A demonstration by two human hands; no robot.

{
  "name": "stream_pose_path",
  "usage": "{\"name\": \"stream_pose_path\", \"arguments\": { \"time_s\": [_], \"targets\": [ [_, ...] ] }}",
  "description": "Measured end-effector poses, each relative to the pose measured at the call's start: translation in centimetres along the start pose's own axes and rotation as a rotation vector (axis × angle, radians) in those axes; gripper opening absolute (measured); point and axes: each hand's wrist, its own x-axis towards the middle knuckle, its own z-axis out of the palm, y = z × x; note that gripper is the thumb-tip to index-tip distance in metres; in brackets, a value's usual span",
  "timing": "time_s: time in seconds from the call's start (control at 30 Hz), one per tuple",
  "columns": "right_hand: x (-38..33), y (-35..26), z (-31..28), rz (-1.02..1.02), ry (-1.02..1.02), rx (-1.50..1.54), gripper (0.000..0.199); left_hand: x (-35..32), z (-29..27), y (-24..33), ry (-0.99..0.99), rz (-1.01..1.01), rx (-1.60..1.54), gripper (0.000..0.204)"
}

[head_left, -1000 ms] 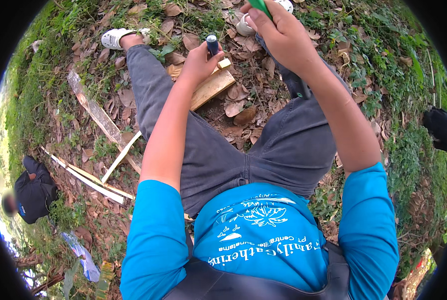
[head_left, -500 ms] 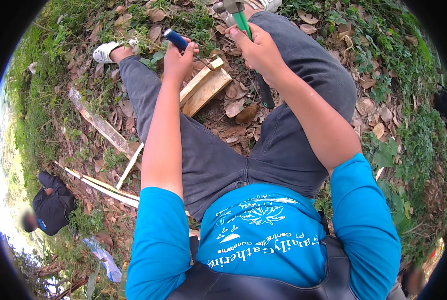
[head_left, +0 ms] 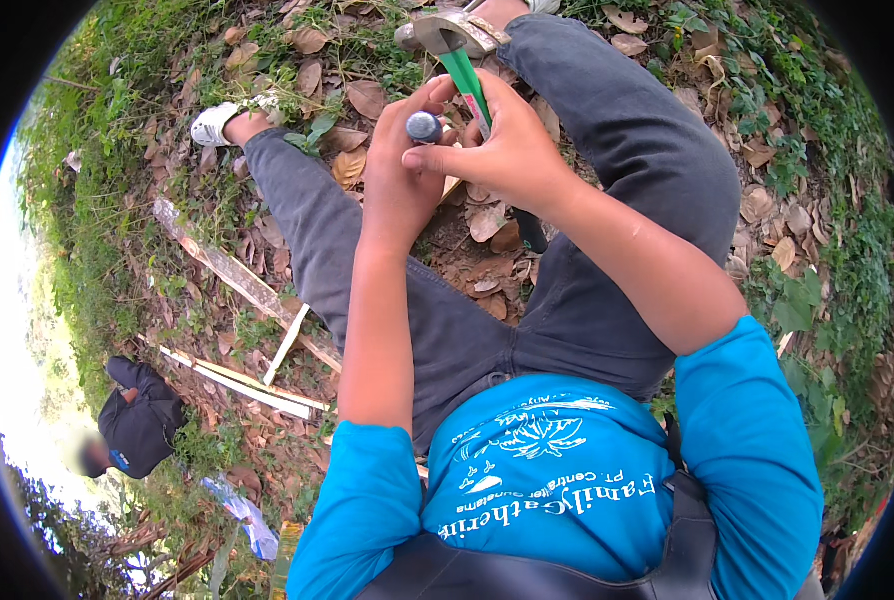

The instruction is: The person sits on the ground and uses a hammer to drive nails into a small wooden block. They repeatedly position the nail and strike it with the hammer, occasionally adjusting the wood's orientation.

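Note:
My left hand is closed round a tool with a dark blue handle, its butt end toward me. The tool's metal end is hidden, so I cannot tell if it is a chisel or a screwdriver. My right hand grips a hammer with a green and black handle, head pointing away from me. The right thumb reaches across to just below the blue handle, and the two hands meet. Behind them, between my legs, a pale piece of wood is almost wholly covered.
My legs are spread over ground with dry leaves and grass. Left of my left leg lie a long rough plank, thin pale strips and a short stick. Farther left is a person in dark clothes, near a crumpled plastic bag.
My left hand has moved right to meet the right hand, and the blue handle has swung to point at me. The hammer has shifted slightly left and nearer. The wood is now mostly hidden.

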Motion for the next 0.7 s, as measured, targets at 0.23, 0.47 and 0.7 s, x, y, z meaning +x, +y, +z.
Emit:
{"name": "stream_pose_path", "arguments": {
  "time_s": [0.23, 0.47, 0.7],
  "targets": [
    [1.0, 2.6, -0.9, 0.203, 0.16, 0.109, 0.042, 0.7, 1.0, -6.7, -0.138, 0.11, 0.351, 0.074],
    [1.7, 2.0, -2.1, 0.213, 0.174, 0.162, 0.041, 1.2, 3.6, -12.7, -0.333, -0.275, 0.588, 0.044],
    [1.6, 3.3, -2.1, 0.212, 0.183, 0.193, 0.043, 2.7, 4.0, -12.9, -0.245, -0.362, 0.547, 0.038]
  ]
}}
